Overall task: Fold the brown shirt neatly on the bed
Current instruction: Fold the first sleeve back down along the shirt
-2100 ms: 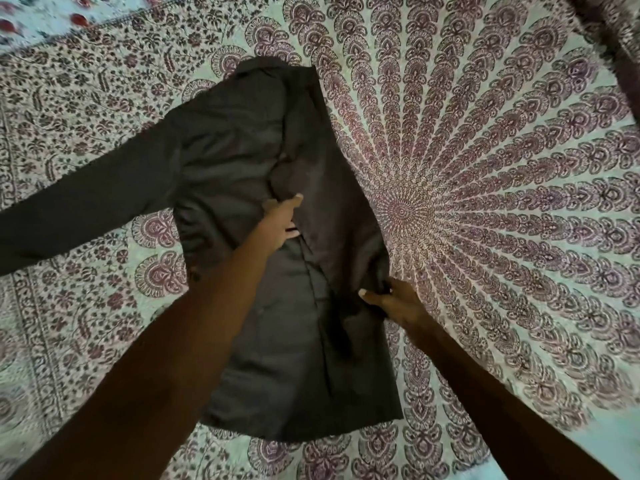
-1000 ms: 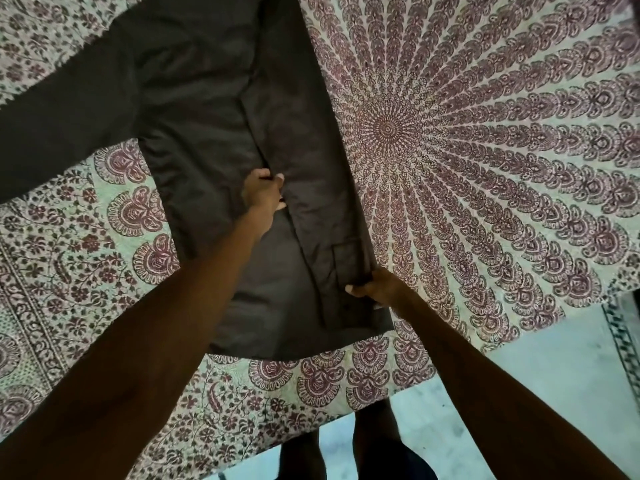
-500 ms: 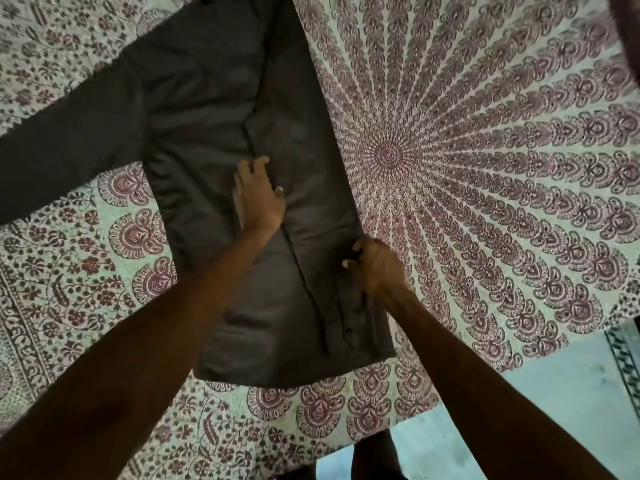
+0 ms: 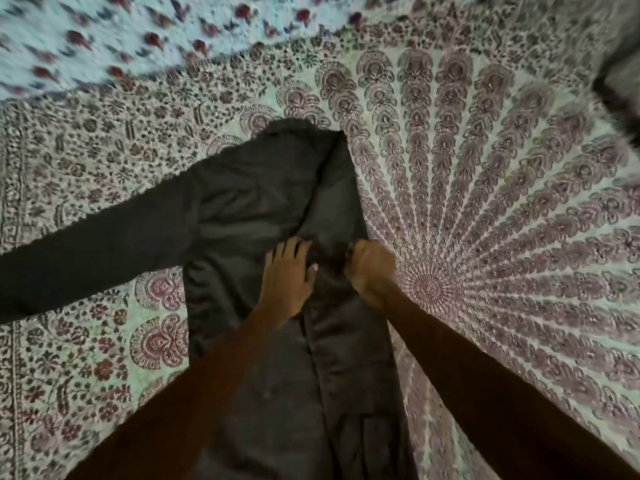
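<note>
The brown shirt (image 4: 242, 209) lies flat on the bed, collar away from me, its right side folded inward into a long narrow panel. One sleeve (image 4: 86, 251) stretches out to the left across the bedspread. My left hand (image 4: 287, 278) presses flat on the middle of the shirt, fingers spread, beside the folded panel's inner edge. My right hand (image 4: 369, 268) is curled at the panel's outer edge, fingers pinching the brown fabric. The shirt's hem runs out of view at the bottom, under my forearms.
A patterned mandala bedspread (image 4: 502, 237) covers the bed. A lighter floral cloth (image 4: 104, 39) lies along the far edge. A dark object (image 4: 620, 84) sits at the top right corner.
Both hands have slid up the shirt toward the collar. My right hand moved from the lower panel edge to beside my left hand. The view tilted up; the floor is gone.
</note>
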